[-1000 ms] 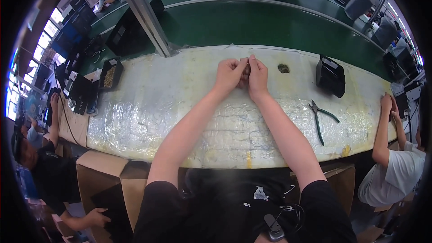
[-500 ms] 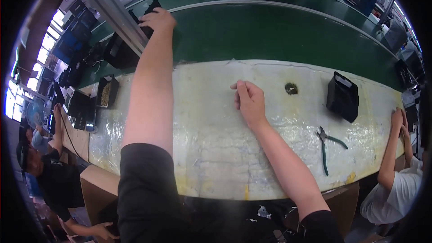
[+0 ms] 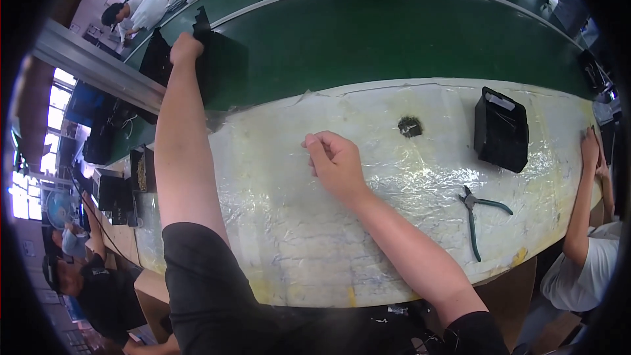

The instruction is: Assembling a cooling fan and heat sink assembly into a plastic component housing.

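Observation:
At the far left my left hand (image 3: 186,48) reaches out over the green belt. It closes on a black plastic part (image 3: 201,33) with a jagged upper edge; its fingers are partly hidden. Another dark panel (image 3: 156,58) stands just left of that hand. My right hand (image 3: 336,163) hovers over the middle of the white table, thumb and fingers curled together. Whether anything small is between its fingertips cannot be made out. To its right lie green-handled cutting pliers (image 3: 472,213), jaws pointing away from me. Beyond them sits a black bin (image 3: 503,131) with a few thin pieces in it.
A film-covered white table (image 3: 289,243) borders the green conveyor belt (image 3: 368,39). The tabletop has a dark hole (image 3: 410,127). A metal post (image 3: 98,66) crosses the left side, near a bin of small brass-coloured parts (image 3: 142,169). Co-workers sit at both sides.
The view has turned left. My left hand has gone from spread fingers at the black part to a closed grip on it. My right hand stays curled over the table.

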